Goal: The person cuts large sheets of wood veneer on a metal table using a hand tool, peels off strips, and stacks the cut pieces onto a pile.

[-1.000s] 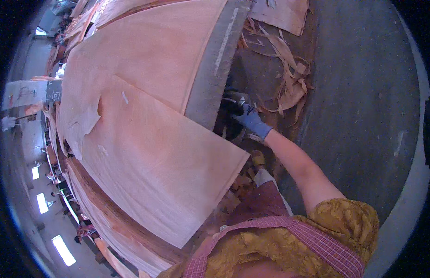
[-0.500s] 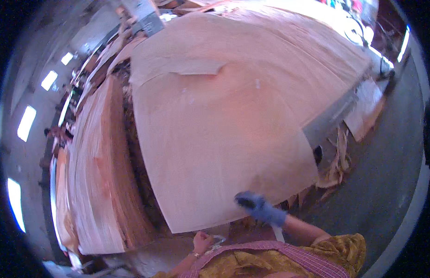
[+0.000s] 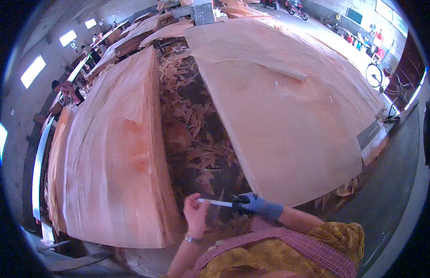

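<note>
A narrow white strip (image 3: 216, 202), which looks like tape, stretches between my hands low in the middle of the view. Bare and wearing a metal bracelet, my left hand (image 3: 195, 217) pinches its left end. My right hand (image 3: 257, 205), in a blue-grey glove with dark fingertips, is closed at the other end. The gloved hand is by the near left corner of a wide pale wood veneer sheet (image 3: 289, 134), which lies on top of a stack to the right. A raised flap (image 3: 282, 68) crosses the sheet's far part.
Another veneer stack (image 3: 110, 153) stands on the left. Between the stacks runs a gap strewn with veneer scraps (image 3: 191, 116). A grey post (image 3: 203, 13) rises at the far end. Other people (image 3: 69, 91) are at the far left; a bicycle (image 3: 374, 75) stands far right.
My view has swung left, showing more of the gap and left stack. My left hand has come up, and the gloved hand has met it; the white strip now spans between them.
</note>
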Demonstrator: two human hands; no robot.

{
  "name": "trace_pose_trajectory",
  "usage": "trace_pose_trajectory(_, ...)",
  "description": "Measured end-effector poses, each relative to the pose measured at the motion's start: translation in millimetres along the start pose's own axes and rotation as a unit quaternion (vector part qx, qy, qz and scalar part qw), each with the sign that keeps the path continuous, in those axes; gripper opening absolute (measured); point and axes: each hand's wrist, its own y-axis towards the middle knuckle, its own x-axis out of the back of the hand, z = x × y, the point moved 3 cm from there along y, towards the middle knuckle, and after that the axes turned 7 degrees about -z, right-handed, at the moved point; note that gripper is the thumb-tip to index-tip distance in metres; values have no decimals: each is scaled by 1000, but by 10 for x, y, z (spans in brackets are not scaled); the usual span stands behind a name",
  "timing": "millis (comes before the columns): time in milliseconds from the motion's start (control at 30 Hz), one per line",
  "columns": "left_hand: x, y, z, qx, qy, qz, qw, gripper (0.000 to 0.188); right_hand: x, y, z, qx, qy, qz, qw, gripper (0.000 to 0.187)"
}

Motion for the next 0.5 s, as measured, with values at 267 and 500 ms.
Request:
trace_pose_trajectory(267, 1932, 2600, -847, -206, 66, -194, 957, 27, 652, 749, 81, -33, -185, -128, 974, 17)
trace_pose_trajectory(500, 1068, 3953, -1797, -267, 182, 123, 938, 23, 844, 2338, 849, 157, -259, -293, 907, 34)
